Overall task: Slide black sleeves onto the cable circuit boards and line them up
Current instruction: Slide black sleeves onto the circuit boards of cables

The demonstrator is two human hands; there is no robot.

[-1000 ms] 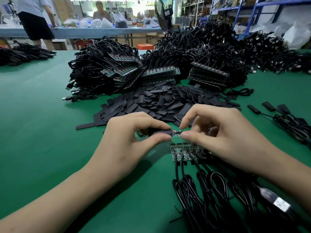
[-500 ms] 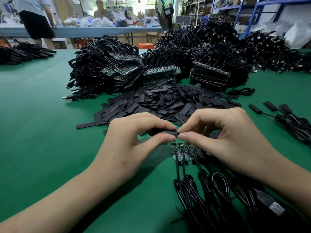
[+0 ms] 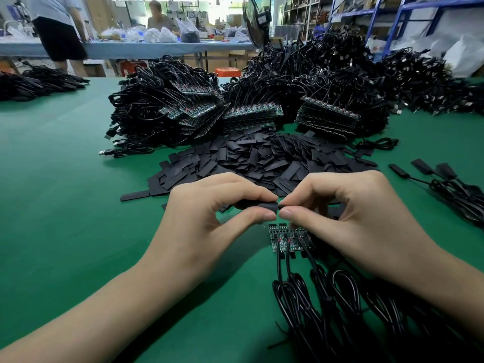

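Note:
My left hand (image 3: pixel 207 218) pinches a black sleeve (image 3: pixel 258 205) between thumb and forefinger above the green table. My right hand (image 3: pixel 348 221) pinches the cable end right at the sleeve's mouth; the circuit board is hidden inside the sleeve. Just below my hands a row of bare circuit boards (image 3: pixel 286 237) lies side by side, with coiled black cables (image 3: pixel 327 305) trailing toward me. A heap of loose black sleeves (image 3: pixel 262 158) lies just beyond my hands.
Big stacks of cabled boards (image 3: pixel 199 108) stand behind the sleeve heap. Several sleeved cables (image 3: pixel 445 176) lie at the right. More cable bundles (image 3: pixel 39 82) sit at the far left. Two people stand at a blue table (image 3: pixel 131 48) in the background, near a fan (image 3: pixel 252 20).
The green board end that showed between my fingertips has gone into the sleeve. My two hands have closed together until thumbs almost touch.

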